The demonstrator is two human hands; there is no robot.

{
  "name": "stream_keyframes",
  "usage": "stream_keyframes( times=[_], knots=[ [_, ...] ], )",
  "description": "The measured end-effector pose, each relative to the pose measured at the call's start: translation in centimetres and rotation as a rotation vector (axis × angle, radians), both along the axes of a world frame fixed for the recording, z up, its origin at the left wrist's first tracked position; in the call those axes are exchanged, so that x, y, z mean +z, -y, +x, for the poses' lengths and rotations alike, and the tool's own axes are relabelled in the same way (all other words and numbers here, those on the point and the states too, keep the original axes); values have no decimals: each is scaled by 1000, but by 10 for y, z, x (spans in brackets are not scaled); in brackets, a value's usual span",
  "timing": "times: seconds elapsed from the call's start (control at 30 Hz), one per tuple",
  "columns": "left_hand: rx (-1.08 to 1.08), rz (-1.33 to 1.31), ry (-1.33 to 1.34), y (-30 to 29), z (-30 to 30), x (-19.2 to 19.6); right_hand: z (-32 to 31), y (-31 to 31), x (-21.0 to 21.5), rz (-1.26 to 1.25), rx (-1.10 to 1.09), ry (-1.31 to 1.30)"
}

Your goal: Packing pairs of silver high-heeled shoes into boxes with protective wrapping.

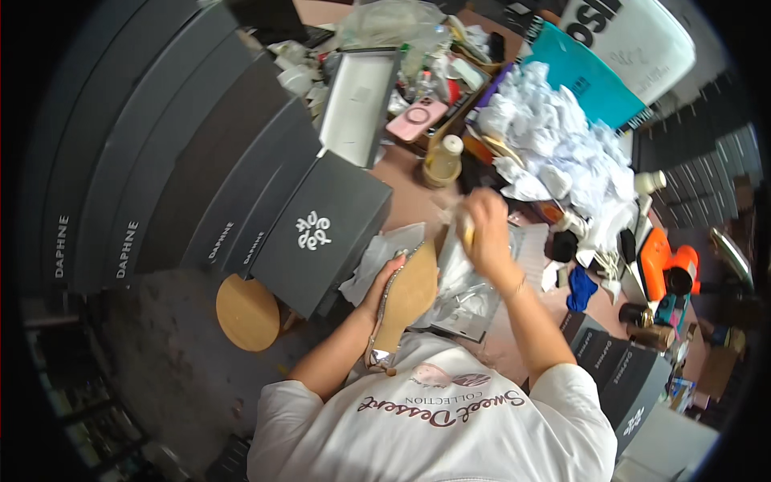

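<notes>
My left hand point(384, 283) is closed round the side of a shoe point(411, 291), its tan sole turned up toward me. Along the shoe's edge runs a sparkly trim, and its silvery heel end points down toward my shirt. Motion blurs my right hand point(487, 233), raised just right of the toe end. Its fingers are closed on a small yellowish thing point(467, 233) whose kind I cannot make out. Below the hands, white tissue and clear wrapping point(466, 301) lie in an open box point(475, 328). A jar with a white cap point(444, 161) stands beyond the shoe.
Dark shoeboxes point(161, 145) are stacked at left, with one closed box point(321, 229) beside my left arm. Crumpled white paper point(554, 132) fills a container at far right. A pink phone point(417, 119), an orange tool point(657, 261) and a round wooden stool point(247, 313) are nearby.
</notes>
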State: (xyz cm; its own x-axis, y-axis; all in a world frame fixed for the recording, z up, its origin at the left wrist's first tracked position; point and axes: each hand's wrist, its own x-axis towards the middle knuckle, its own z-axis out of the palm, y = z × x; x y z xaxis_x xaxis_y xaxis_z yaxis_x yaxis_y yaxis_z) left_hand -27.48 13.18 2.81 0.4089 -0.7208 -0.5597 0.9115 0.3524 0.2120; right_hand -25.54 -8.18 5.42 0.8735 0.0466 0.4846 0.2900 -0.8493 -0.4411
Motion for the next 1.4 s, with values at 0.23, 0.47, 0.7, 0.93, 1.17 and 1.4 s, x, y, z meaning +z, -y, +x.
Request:
stream_keyframes(
  times=[0.23, 0.47, 0.7, 0.93, 1.17, 1.4],
  knots=[
    [-259, 26, 29, 63, -21, -7, -149, -28, -24, 279, 42, -76],
    [-332, 102, 44, 81, -39, 12, -170, -37, -14, 246, -143, -207],
    [-316, 51, 143, 66, -39, 0, -170, -45, 2, 189, 66, -279],
    [-224, 68, 172, 55, -44, 11, -142, -39, -1, 184, -27, -246],
    [-249, 142, 181, 63, -36, 13, -131, -38, 1, 46, 35, -218],
    [-257, 136, 208, 58, -37, 9, -151, -30, -7, 32, 116, -302]
  ],
)
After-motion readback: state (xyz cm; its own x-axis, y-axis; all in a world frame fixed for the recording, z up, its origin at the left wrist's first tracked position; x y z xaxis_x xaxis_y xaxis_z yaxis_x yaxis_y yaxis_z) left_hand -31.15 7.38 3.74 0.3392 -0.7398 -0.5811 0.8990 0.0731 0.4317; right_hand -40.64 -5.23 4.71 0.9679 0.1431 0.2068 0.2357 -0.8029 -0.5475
